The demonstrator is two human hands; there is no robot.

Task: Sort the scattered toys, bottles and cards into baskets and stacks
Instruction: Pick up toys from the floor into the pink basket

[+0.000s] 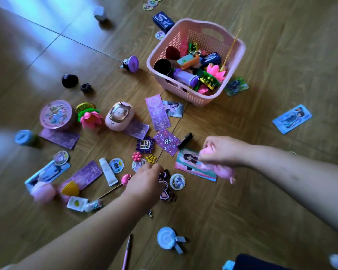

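Head cam: floor [222,221] strewn w/ cards [158,112], pink basket [183,94] half full beyond. R hand [220,151] fingers [208,146] wrapped on fluffy pink toy [223,171], dangling; may drag the picture card [187,161] under it. L hand [144,180] over pixel glasses [165,192]; grip can't tell, could fumble.

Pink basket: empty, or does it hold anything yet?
Partly full. The pink basket stands upright with a purple bottle, a pink paper flower and a dark cup heaped on its bottom; its upper walls show bare.

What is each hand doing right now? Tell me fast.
Left hand: fingers curled down; grip cannot be told.
Right hand: closed around a pink fluffy toy.
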